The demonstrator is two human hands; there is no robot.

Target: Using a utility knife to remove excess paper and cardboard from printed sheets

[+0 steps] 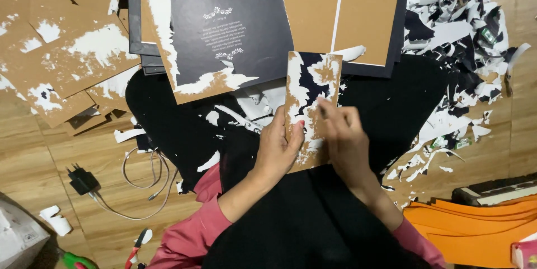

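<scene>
black printed cover sheet (224,23) | top centre | on brown board (190,93)

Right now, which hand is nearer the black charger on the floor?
Left. The left hand holds the card, on the charger's side; the right hand lies beyond it.

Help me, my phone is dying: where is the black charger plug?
In the head view the black charger plug lies on the wooden floor at lower left, beside its looped white cable, left of the person's left hand.

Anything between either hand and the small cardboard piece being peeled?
Nothing visible. The left hand grips the cardboard piece by its left edge, and the right hand has its fingertips directly on the piece's face.
</scene>
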